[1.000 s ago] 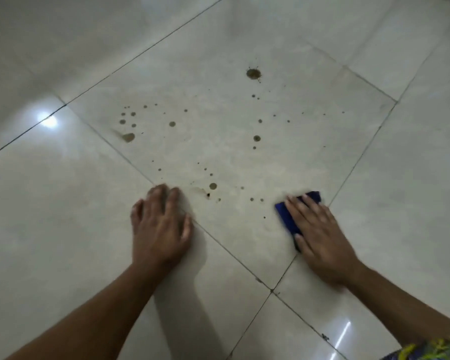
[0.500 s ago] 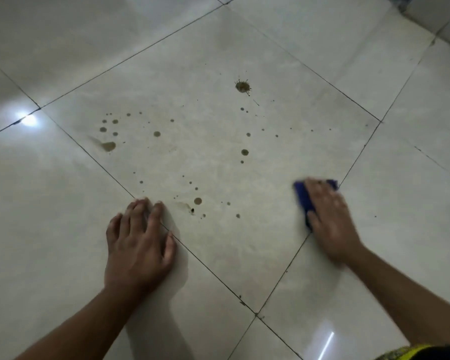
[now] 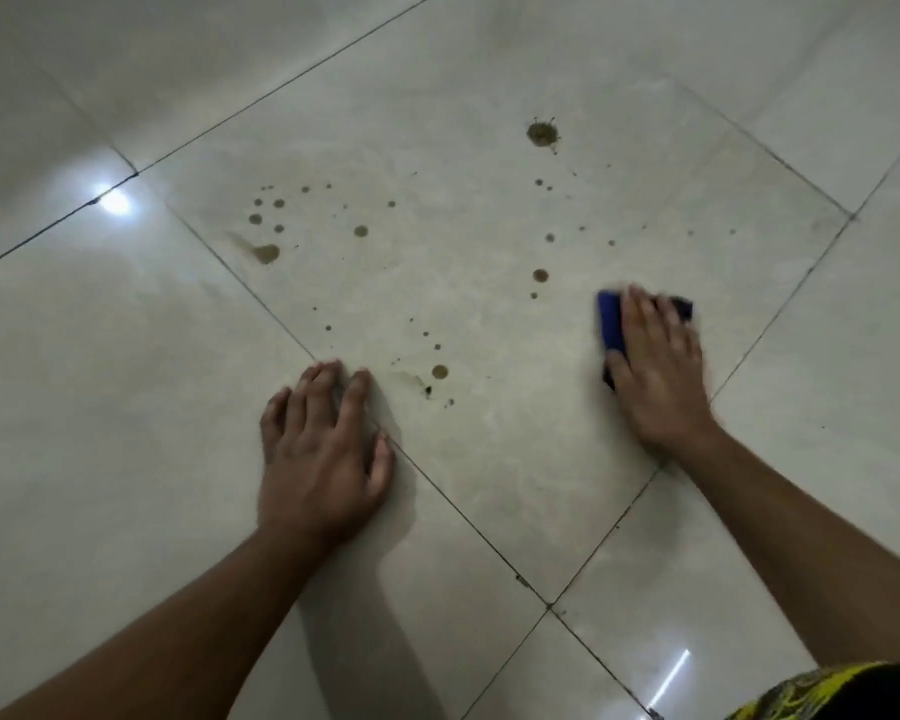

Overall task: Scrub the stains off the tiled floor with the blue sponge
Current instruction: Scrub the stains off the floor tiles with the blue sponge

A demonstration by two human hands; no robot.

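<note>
Brown stains dot one large beige floor tile (image 3: 489,459): a big splat (image 3: 541,133) at the far side, a cluster (image 3: 266,253) at the left, and a drop (image 3: 440,372) close to my left hand. The blue sponge (image 3: 610,324) lies flat on the right part of that tile. My right hand (image 3: 655,371) presses on it with fingers laid flat and the thumb along its near edge; it is motion-blurred. My left hand (image 3: 323,449) rests flat on the floor across the tile's left grout line, fingers spread.
Glossy beige tiles with dark grout lines (image 3: 598,553) surround the stained one. A lamp reflection (image 3: 114,202) glares at the left. A yellow-and-black patterned garment (image 3: 822,693) shows at the bottom right corner.
My right hand has slid the sponge away from me over the stained tile's right side. My left hand stays planted on the floor.
</note>
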